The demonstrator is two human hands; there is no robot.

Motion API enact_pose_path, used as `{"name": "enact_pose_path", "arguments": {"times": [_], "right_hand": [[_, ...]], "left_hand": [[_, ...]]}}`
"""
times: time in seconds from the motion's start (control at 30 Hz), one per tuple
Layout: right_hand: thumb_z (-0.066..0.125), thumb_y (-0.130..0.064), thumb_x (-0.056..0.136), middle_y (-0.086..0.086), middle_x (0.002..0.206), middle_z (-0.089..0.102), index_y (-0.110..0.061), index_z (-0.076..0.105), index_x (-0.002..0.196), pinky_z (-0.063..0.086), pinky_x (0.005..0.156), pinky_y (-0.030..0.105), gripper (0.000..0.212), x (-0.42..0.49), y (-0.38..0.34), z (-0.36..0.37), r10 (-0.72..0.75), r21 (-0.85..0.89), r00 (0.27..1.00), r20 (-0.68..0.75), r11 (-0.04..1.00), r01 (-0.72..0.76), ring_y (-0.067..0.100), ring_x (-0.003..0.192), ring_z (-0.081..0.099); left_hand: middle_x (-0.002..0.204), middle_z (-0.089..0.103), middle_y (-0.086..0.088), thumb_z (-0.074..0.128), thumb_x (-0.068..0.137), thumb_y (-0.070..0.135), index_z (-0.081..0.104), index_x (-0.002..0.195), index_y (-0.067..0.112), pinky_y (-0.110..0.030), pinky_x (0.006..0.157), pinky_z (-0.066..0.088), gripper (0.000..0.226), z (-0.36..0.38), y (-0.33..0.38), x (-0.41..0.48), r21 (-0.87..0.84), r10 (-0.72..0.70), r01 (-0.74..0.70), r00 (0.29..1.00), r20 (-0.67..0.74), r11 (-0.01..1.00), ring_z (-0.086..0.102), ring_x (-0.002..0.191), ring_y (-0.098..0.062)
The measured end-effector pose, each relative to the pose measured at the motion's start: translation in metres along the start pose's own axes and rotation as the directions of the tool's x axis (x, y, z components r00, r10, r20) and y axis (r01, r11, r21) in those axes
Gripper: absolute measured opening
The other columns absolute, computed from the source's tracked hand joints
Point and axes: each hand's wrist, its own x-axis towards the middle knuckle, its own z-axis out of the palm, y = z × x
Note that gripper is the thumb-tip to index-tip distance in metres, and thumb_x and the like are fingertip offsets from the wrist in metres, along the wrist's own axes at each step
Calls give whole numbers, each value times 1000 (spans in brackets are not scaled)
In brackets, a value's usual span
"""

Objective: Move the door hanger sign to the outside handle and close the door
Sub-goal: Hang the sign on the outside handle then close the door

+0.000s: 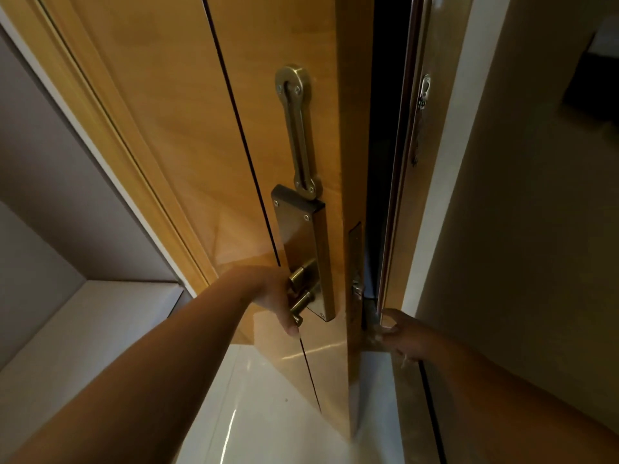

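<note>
A light wooden door (187,135) stands slightly ajar, with a narrow dark gap along its right edge. My left hand (278,296) is closed around the brass inside handle (299,304) on the metal lock plate (304,249). My right hand (400,333) is low at the door's edge beside the door frame (407,202), fingers spread, holding nothing. The door hanger sign and the outside handle are not in view.
A brass swing-bar guard (298,128) is mounted above the lock plate, and its catch (423,92) sits on the frame. A grey wall (522,229) rises at right. A white shelf (83,323) is at left. Glossy white floor (268,413) lies below.
</note>
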Motion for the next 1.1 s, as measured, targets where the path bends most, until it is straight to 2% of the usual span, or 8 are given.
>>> {"name": "enact_pose_path", "arguments": {"times": [0.1,0.23,0.4,0.63,0.7,0.87,1.0,1.1], "right_hand": [[64,-21,85,11,119,60,-17,28,144,42,58,16,69,8,-8,-28,-100,76,988,-117,991,109,11,78,56],[63,-23,86,-4,103,62,-23,33,141,48,52,14,62,15,-15,-63,-121,184,978,-169,971,152,8,77,61],[65,-23,84,11,130,55,-22,36,141,48,96,39,64,33,-15,-92,-111,289,931,-348,932,220,24,116,53],[63,-32,84,-10,119,52,-34,39,137,42,62,12,58,50,-28,-132,-101,282,893,-438,928,244,10,101,53],[62,-32,86,-10,120,51,-33,39,137,44,62,13,56,54,-37,-148,-118,245,887,-447,937,248,8,96,55],[58,-32,89,-8,119,54,-31,42,134,51,73,18,48,68,-75,-196,-155,216,828,-539,925,313,15,103,57],[57,-30,90,-13,108,56,-31,44,132,56,75,25,45,89,-104,-227,-168,192,781,-601,919,345,9,87,59],[59,-27,89,-10,103,59,-29,45,131,57,83,38,45,107,-117,-244,-183,173,782,-595,921,348,18,93,61]], "left_hand": [[122,62,-3,79,50,63,52,125,24,-43,97,40,89,-6,13,24,109,-51,41,994,94,993,53,116,-27],[94,59,10,77,52,65,58,111,26,-34,80,41,73,-18,25,55,59,20,-24,998,58,998,55,98,-19],[100,59,15,78,51,61,48,92,47,-35,86,42,52,-31,35,95,-113,193,-197,980,-44,974,55,100,-14],[83,67,-2,75,63,51,62,89,18,-36,73,56,44,-58,56,167,-307,215,-283,947,-237,909,64,73,-15],[76,66,-6,75,65,48,62,86,13,-40,71,57,43,-68,63,191,-381,231,-313,941,-247,870,62,66,-17],[103,61,-3,77,67,40,53,94,31,-39,86,52,37,-98,74,253,-499,260,-398,909,-324,770,59,91,-17],[85,58,7,74,71,41,52,82,34,-15,55,46,25,-118,80,292,-591,267,-376,926,-266,714,58,73,-6],[76,60,2,70,77,36,59,81,26,-15,47,42,15,-137,83,317,-592,288,-386,922,-258,707,58,59,-4]]}}
